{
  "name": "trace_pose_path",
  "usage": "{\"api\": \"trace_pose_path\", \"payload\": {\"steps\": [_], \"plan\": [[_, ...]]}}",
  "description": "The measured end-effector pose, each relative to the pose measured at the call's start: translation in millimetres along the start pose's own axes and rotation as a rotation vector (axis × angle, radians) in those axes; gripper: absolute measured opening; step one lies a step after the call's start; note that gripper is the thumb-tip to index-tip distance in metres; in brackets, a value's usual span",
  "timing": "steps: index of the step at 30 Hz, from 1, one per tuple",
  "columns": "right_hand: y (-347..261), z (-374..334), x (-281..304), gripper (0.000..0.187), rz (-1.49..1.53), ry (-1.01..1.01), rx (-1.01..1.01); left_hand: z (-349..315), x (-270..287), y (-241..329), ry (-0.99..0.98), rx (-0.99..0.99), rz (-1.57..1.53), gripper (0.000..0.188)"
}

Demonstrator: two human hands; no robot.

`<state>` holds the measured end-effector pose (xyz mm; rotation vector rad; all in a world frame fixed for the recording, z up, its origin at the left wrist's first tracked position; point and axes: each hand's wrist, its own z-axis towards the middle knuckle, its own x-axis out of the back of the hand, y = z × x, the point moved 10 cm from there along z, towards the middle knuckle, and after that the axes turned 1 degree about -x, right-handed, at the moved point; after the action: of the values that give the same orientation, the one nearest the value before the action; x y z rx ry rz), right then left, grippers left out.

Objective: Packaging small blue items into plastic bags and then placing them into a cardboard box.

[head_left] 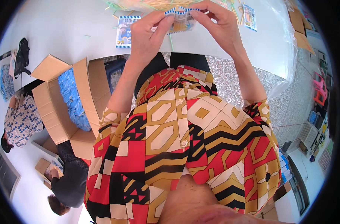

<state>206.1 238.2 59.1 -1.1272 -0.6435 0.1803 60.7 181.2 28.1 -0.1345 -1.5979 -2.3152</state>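
Note:
A small clear packet (pixel 182 25) with blue-and-white striped ends is stretched between both hands above the white table (pixel 87 20). My left hand (pixel 150 33) pinches the left end of its top edge, and my right hand (pixel 221 28) pinches the right end. Something yellowish shows through the packet's film, too small to make out. Beside my left hand lies a similar blue-and-white packet (pixel 123 34), partly covered by that hand. To the right of my right hand rests another such packet (pixel 250 18). Thin green and yellow sticks (pixel 158 5) are heaped past my hands.
Left of me stands an open cardboard box (pixel 52 108) holding many blue packets (pixel 73 99). Clear plastic sheeting (pixel 289 48) hangs over the table's right edge. Two people work at the far left, one in a patterned top (pixel 24 115), one in black (pixel 70 183).

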Motion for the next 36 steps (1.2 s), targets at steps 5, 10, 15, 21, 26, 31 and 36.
{"api": "trace_pose_path", "payload": {"steps": [5,10,15,21,26,31,36], "plan": [[7,2,7,0.008,0.151,0.115,0.159,8,13,36,0.089,-0.138,0.029,0.014],[8,4,-13,0.007,0.484,0.032,-0.157,11,7,0,-0.007,0.088,-0.046,0.015],[16,0,-10,0.014,0.665,-0.001,0.254,14,-9,8,-0.032,0.105,-0.177,0.015],[20,-9,-19,0.024,0.261,-0.145,-0.201,14,-12,9,-0.014,0.128,-0.083,0.011],[62,-43,-18,0.016,0.172,-0.117,-0.215,-3,-44,-7,-0.078,0.233,-0.083,0.022],[74,-65,-3,0.015,0.13,-0.093,-0.297,3,-67,4,-0.217,0.1,-0.128,0.025],[73,-67,21,0.012,0.039,0.027,-0.269,9,-77,21,-0.301,-0.084,-0.009,0.025]]}}
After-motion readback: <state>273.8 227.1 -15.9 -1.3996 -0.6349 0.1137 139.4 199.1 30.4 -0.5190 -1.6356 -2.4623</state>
